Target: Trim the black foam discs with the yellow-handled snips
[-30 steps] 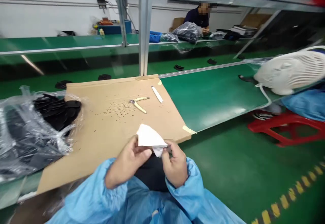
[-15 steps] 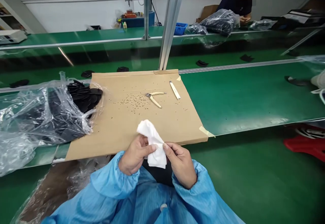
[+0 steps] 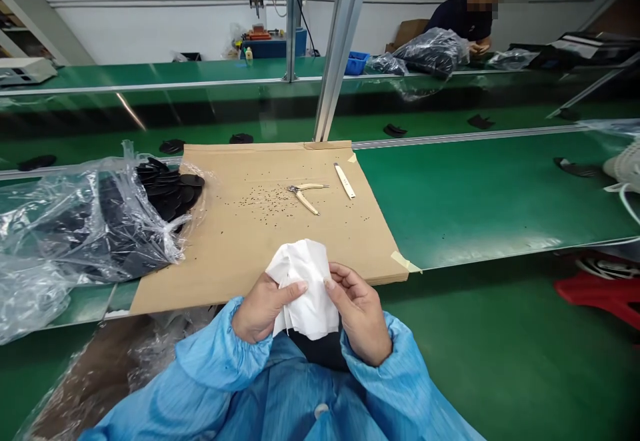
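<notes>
Far left: clear plastic bag [image 3: 75, 228] full of black flat parts [image 3: 167, 188], lying on the green tabletop [image 3: 475, 194] and overlapping the left edge of the cardboard sheet [image 3: 260, 241]. A few loose black parts sit on the belt behind it.

Centre: cardboard sheet taped flat on the tabletop, scattered with small dark specks [image 3: 260, 201]. Cream-handled pliers [image 3: 304, 194] lie on its far half, jaws pointing left; a white flat tool [image 3: 345, 180], maybe a knife or file, can't tell, lies just right of them, apart. Aluminium frame post [image 3: 340, 48] rises behind the sheet.

Near edge, over the lap: left hand [image 3: 260, 308] and right hand [image 3: 360, 311], both in light blue sleeves [image 3: 220, 368], hold a white cloth [image 3: 305, 288] between them. Left hand pinches the cloth's left side, thumb on top; right hand pinches the right side, thumb tip pressed on the cloth, other fingers curled behind. Cloth is bunched, upper part sticking up above both hands over the cardboard's near edge, lower part hanging down between the wrists. Hands close together, not touching each other that I can see.

Right: bare green tabletop, red stool [image 3: 600, 294] on the floor below. Far back right, another person [image 3: 460, 18] at a farther bench beside dark plastic bags [image 3: 433, 44].
</notes>
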